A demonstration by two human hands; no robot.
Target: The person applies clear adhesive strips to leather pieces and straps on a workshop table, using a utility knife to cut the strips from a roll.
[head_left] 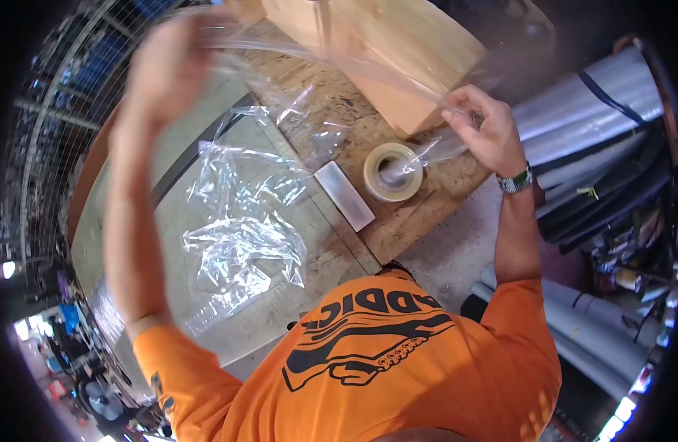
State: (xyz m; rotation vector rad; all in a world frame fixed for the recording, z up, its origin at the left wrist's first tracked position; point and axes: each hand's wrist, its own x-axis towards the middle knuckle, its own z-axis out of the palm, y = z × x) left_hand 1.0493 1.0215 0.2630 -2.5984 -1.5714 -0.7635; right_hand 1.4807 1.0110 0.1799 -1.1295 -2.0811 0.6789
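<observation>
A stretched strip of clear plastic film (339,62) runs between my two hands, in front of a pale wooden block. My left hand (169,70), raised at the upper left, is smeared by motion, and the strip's end is at its fingers. At the right, my right hand (490,129) pinches the other end between thumb and fingers. Below that hand, more clear plastic hangs over a roll of tape (392,172) lying on the wooden bench. Beside the roll is a silvery rectangular block (344,196). Crumpled clear plastic (243,228) spreads across the grey tabletop on the left.
The pale wooden block (383,51) stands at the back of the worn wooden bench (398,221). Long silvery rolls (597,96) lie at the right, with more rolls (575,317) lower down. Wire mesh (48,110) runs along the far left.
</observation>
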